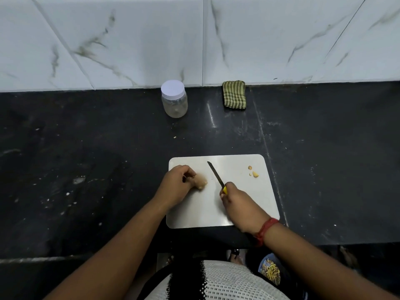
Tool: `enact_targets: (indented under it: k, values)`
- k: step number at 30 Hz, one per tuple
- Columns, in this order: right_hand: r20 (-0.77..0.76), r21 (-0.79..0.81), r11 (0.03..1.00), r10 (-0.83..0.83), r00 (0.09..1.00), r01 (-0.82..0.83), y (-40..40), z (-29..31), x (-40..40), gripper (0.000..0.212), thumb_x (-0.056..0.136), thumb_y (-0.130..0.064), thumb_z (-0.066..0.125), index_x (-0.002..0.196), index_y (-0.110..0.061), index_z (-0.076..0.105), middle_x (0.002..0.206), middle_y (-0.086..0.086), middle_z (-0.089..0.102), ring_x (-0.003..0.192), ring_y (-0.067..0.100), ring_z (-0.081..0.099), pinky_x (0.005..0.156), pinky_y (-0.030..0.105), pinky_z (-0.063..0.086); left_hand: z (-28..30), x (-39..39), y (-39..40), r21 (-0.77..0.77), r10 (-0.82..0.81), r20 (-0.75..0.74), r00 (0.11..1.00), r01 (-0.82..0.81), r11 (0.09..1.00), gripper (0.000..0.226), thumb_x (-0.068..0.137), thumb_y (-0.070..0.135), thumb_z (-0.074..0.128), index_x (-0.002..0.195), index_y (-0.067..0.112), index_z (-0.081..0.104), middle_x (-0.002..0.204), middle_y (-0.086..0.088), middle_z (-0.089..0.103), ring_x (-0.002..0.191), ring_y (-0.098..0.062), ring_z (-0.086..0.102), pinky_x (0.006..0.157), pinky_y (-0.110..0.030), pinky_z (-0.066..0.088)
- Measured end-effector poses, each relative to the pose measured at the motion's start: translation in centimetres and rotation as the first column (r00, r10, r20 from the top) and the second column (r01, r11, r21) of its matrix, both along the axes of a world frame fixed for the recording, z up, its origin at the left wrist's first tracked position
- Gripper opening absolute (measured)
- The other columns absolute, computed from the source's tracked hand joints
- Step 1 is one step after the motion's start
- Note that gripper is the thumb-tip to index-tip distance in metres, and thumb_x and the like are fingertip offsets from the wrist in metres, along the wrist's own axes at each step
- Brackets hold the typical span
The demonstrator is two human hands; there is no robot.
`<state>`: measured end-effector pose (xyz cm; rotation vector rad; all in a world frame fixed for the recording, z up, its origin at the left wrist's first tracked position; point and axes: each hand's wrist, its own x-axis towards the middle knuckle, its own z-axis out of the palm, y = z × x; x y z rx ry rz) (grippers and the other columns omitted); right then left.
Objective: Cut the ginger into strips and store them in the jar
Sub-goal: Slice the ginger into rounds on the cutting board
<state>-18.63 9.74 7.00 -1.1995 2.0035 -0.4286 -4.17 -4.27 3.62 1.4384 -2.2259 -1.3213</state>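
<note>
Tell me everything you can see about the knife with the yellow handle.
The knife with the yellow handle is small, with a narrow, dark, straight blade ending in a point. Only a bit of the handle shows, because the right hand grips it. The blade points away from the person and slightly left, over the white rectangular cutting board. It lies apart from the beige piece of ginger, which the left hand holds. Whether the blade touches the board is unclear.
</note>
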Motion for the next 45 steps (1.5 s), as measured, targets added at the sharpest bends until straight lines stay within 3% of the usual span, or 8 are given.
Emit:
enact_targets:
  k: [6,9,12,15,23,29,34,45]
  values:
    - [-0.006,0.129,0.971,0.202,0.979,-0.200,-0.5,0.6,-0.4,0.012,0.100,-0.014,0.032,0.100,-0.006,0.040,0.074,0.008,0.050,0.050,0.020,0.047,0.029,0.017,0.033,-1.0,0.5,0.4,0.034,0.105,-0.021,0.994,-0.105,0.994,0.019,0.090,0.018,0.076,0.107,0.019,0.068,0.099,0.011,0.067,0.092,-0.002,0.061,0.071,-0.010,0.043]
    - [0.029,0.118,0.985,0.125,0.992,-0.128,-1.3,0.1,0.4,0.009,0.097,-0.012,0.032,0.097,-0.009,0.040,0.077,0.010,0.051,0.055,0.031,0.056,0.029,0.029,0.042,-1.4,0.3,0.6,0.032,0.136,-0.023,0.990,-0.135,0.990,0.021,0.090,0.019,0.077,0.107,0.018,0.066,0.100,0.010,0.066,0.094,-0.004,0.062,0.075,-0.011,0.043]
    - [-0.012,0.073,0.992,0.100,0.995,-0.099,-2.2,-0.5,1.2,0.010,0.095,-0.007,0.032,0.099,-0.008,0.041,0.073,0.006,0.051,0.057,0.025,0.055,0.029,0.020,0.036,-1.6,-0.1,0.7,0.035,0.167,-0.043,0.985,-0.165,0.986,0.019,0.090,0.017,0.076,0.107,0.017,0.067,0.100,0.009,0.067,0.094,-0.006,0.063,0.076,-0.012,0.044]
    - [-0.051,0.051,0.993,0.112,0.992,-0.109,-2.4,-0.8,2.2,0.010,0.093,-0.001,0.031,0.097,-0.008,0.037,0.069,0.002,0.047,0.057,0.022,0.048,0.039,0.026,0.034,-1.8,-0.3,0.9,0.030,0.181,-0.057,0.982,-0.179,0.983,0.019,0.091,0.014,0.074,0.109,0.015,0.067,0.103,0.007,0.068,0.097,-0.009,0.064,0.078,-0.011,0.044]
    - [-0.073,0.112,0.991,0.085,0.994,-0.077,-2.9,-1.0,2.8,0.013,0.091,0.002,0.032,0.094,-0.010,0.034,0.094,0.020,0.063,0.067,0.028,0.050,0.045,0.024,0.026,-2.1,-0.8,1.7,-0.055,0.154,-0.064,0.986,-0.157,0.986,0.014,0.095,0.009,0.067,0.108,0.015,0.067,0.111,0.003,0.065,0.098,-0.010,0.060,0.075,-0.002,0.039]
    - [-0.086,0.102,0.992,0.077,0.993,-0.068,-2.9,-0.9,2.8,0.015,0.090,0.004,0.030,0.092,-0.011,0.033,0.086,0.017,0.061,0.056,0.020,0.044,0.043,0.026,0.024,-2.9,-0.8,2.3,-0.141,0.113,-0.101,0.988,-0.127,0.982,0.017,0.088,0.012,0.074,0.103,0.015,0.067,0.102,0.005,0.066,0.101,-0.016,0.058,0.088,-0.028,0.049]
    - [-0.050,0.109,0.993,0.057,0.997,-0.052,-2.6,-1.2,2.6,0.015,0.089,0.004,0.031,0.093,-0.010,0.036,0.092,0.019,0.063,0.066,0.027,0.049,0.056,0.030,0.035,-3.2,-0.2,2.1,-0.166,0.094,-0.094,0.991,-0.109,0.980,0.016,0.087,0.014,0.077,0.099,0.017,0.068,0.098,0.010,0.064,0.101,-0.013,0.049,0.080,-0.009,0.036]
    - [-0.088,0.104,0.992,0.076,0.993,-0.067,-3.0,-0.9,2.8,0.014,0.091,0.003,0.030,0.095,-0.011,0.034,0.089,0.016,0.062,0.059,0.022,0.044,0.044,0.023,0.025,-3.6,-0.5,1.7,-0.220,0.060,-0.131,0.990,-0.088,0.972,0.018,0.085,0.008,0.076,0.098,0.014,0.067,0.099,0.008,0.063,0.098,-0.015,0.053,0.082,-0.012,0.038]
